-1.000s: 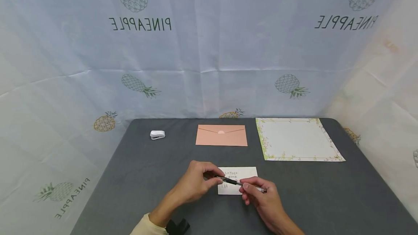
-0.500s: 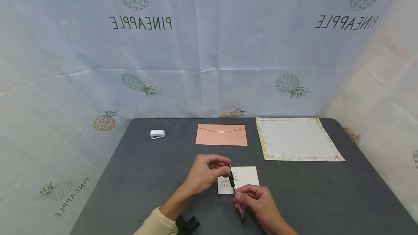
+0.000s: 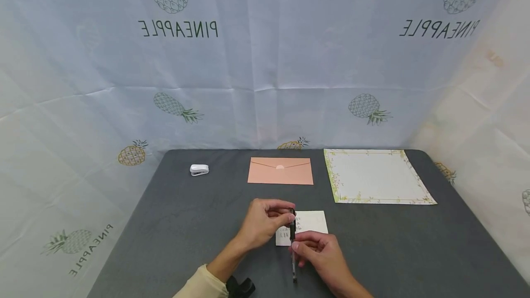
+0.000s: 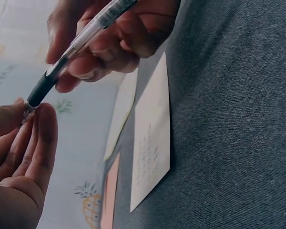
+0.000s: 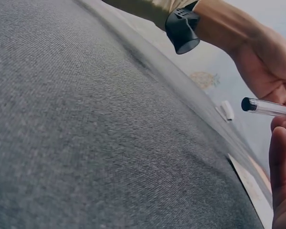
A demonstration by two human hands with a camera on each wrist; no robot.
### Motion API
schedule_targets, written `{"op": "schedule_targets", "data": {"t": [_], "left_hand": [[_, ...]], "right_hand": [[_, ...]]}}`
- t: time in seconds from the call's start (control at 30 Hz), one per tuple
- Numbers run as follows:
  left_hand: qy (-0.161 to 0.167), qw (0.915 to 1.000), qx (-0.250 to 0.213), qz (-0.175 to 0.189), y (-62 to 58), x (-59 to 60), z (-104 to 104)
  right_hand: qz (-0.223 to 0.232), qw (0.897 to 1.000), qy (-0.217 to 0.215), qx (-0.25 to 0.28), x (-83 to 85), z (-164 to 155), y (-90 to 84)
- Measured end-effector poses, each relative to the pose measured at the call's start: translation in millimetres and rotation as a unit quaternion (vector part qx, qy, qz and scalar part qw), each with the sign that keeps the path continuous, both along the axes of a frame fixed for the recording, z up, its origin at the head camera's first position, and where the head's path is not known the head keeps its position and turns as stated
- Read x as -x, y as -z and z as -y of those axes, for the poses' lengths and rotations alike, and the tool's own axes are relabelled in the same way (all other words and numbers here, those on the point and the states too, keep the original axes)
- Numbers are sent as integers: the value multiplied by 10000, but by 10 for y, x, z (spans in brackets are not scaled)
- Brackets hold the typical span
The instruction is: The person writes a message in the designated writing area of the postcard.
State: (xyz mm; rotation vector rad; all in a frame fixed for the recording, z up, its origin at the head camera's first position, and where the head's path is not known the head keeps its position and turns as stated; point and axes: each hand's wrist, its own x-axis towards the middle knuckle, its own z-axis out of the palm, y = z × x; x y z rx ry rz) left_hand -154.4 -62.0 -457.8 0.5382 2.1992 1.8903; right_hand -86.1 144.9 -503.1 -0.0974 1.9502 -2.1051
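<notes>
A clear-barrelled pen (image 3: 293, 266) with a black grip section is held between both hands, pointing away from the body above a small card (image 3: 313, 221). My left hand (image 3: 262, 222) pinches its far tip end between thumb and fingers; the left wrist view shows this at the end of the black grip (image 4: 41, 89). My right hand (image 3: 323, 254) pinches the clear barrel, leaving the black-plugged rear end (image 5: 248, 104) sticking out toward the body. Handwriting covers part of the white card, and the left hand and pen hide some of it in the head view.
A pink envelope (image 3: 280, 176) lies at the back of the dark grey table (image 3: 198, 224). To its right is a large sheet with a floral border (image 3: 377, 176). A small white stapler (image 3: 199, 169) sits at the back left. Pineapple-printed cloth (image 3: 265, 59) hangs behind.
The pen has turned from lying crosswise to pointing away from the body, its rear end swinging toward the body. My left hand moved right and slightly up; my right hand shifted slightly left.
</notes>
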Motion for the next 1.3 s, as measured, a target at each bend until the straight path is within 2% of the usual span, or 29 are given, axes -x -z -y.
{"op": "schedule_targets", "data": {"t": [0.17,0.37,0.47,0.67,0.87,1.13,1.3], "left_hand": [[37,10000,19,-16,25,-24,21],[612,9975,-237,251,60,-60,180],[818,9952,-377,383,59,-69,303],[926,9939,-419,424,26,-64,591],[931,9950,-277,214,-7,-65,872],[485,9981,13,-390,18,-76,1113],[419,9982,73,-423,54,-91,1198]], "right_hand": [[-243,9995,-200,79,15,-23,-12],[-284,9988,-402,32,58,-177,-95],[-148,9993,-315,-149,89,-292,-140],[116,9984,59,-556,152,-556,-181],[310,9963,279,-745,191,-846,-208],[336,9945,313,-939,228,-1187,-157],[388,9922,248,-1156,237,-1306,-116]]}}
